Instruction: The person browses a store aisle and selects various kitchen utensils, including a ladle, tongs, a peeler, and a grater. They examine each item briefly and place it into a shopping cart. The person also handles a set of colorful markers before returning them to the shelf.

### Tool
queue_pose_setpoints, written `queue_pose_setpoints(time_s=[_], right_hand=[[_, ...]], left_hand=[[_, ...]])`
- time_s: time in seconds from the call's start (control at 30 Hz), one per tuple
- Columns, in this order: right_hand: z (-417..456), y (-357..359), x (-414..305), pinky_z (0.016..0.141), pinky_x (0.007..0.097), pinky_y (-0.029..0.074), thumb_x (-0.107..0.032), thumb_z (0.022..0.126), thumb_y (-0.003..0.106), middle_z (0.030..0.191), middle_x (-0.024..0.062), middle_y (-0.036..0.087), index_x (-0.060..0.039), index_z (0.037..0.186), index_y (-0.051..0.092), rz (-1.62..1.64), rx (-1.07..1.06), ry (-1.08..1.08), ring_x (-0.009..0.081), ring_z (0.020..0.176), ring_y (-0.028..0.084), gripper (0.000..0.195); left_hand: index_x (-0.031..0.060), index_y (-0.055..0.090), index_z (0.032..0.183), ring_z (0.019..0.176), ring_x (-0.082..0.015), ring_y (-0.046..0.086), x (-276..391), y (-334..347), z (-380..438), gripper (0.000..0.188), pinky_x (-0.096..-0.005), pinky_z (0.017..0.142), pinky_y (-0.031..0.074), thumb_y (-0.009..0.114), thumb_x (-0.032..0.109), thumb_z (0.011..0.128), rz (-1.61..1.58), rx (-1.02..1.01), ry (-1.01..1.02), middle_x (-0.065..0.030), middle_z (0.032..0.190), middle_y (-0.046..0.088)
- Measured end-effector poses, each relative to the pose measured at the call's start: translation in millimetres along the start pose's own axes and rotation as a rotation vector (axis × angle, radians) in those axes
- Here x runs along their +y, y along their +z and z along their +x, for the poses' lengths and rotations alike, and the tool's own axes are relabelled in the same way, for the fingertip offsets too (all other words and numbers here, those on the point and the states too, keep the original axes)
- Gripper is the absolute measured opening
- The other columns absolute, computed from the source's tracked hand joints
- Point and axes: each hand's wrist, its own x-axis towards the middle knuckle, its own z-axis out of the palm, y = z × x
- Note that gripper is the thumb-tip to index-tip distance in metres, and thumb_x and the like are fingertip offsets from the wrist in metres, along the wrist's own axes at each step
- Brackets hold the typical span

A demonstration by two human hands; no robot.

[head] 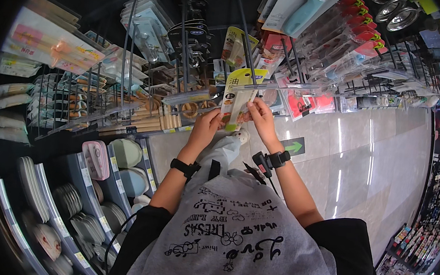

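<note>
Both my hands hold a carded blister pack [236, 99] with a yellow-green top, near the centre of the view. My left hand [207, 126] grips its lower left edge, and my right hand [262, 117] pinches its right edge. The card bears writing; a pale, narrow item lies under its clear cover. Its top lies at a metal display hook [252, 71]; whether it hangs on the hook I cannot tell. A similar pack [236, 48] hangs just behind it.
Hooks around the pack carry carded kitchen goods, among them a light blue handled tool [304, 15]. Wooden utensils [146, 120] are at the left. Shelves of plates [90, 228] stand lower left. A tiled floor [361, 159] with a green arrow sign [294, 146] lies to the right.
</note>
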Motion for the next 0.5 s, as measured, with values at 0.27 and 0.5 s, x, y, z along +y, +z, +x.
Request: queue_pose_setpoints(time_s=[0.27, 0.5], right_hand=[[2, 3, -8, 0.057, 0.0209, 0.04, -0.017, 0.09, 0.048, 0.063, 0.0008, 0.049, -0.0018, 0.087, 0.048, -0.07, 0.057, -0.033, 0.007, 0.06, 0.049, 0.016], [4, -1, -4, 0.056, 0.0199, 0.039, -0.015, 0.09, 0.048, 0.068, 0.0008, 0.051, -0.002, 0.088, 0.048, -0.133, 0.056, -0.028, 0.0064, 0.059, 0.049, 0.013]], left_hand=[[-0.0026, 0.055, 0.093, 0.068, -0.0117, 0.059, -5, 0, 15, 0.022, -0.0245, 0.062, 0.046, 0.049, 0.018, 0.09, 0.007, -0.026, 0.001, -0.0065, 0.075, 0.06], [-0.0029, 0.055, 0.096, 0.069, -0.015, 0.061, 2, -3, 17, 0.023, -0.0272, 0.06, 0.046, 0.048, 0.019, 0.09, 0.025, -0.027, 0.01, -0.01, 0.074, 0.061]])
